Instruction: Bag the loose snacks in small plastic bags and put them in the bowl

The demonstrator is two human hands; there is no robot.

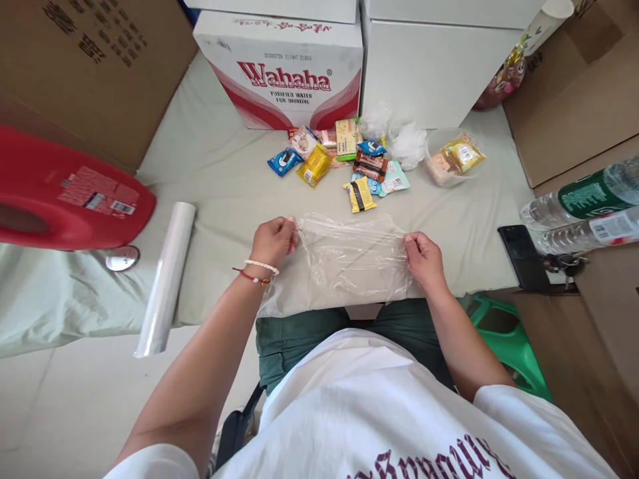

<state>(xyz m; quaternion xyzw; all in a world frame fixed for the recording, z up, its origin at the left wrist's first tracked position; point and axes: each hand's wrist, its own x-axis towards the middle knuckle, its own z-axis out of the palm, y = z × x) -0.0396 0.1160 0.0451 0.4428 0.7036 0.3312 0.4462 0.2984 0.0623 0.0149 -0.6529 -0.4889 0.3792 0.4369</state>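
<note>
A clear plastic bag (352, 259) is stretched out between my two hands above the front edge of the cloth-covered table. My left hand (273, 243), with a white bead bracelet and a red cord at the wrist, pinches its left corner. At the opposite corner, my right hand (423, 259) grips the plastic between thumb and fingers. Just beyond the bag lie several wrapped snacks, the nearest being a yellow packet (359, 194). A roll of clear plastic bags (167, 276) rests left of my left arm, overhanging the table edge.
Behind the snacks stands a Wahaha water carton (294, 73) beside a white box (424, 73). Crumpled plastic (407, 143) and a clear bowl of snacks (442, 174) sit at right. A black phone (523, 256), keys and bottles (594, 196) line the right side; a red jug (74, 189) stands left.
</note>
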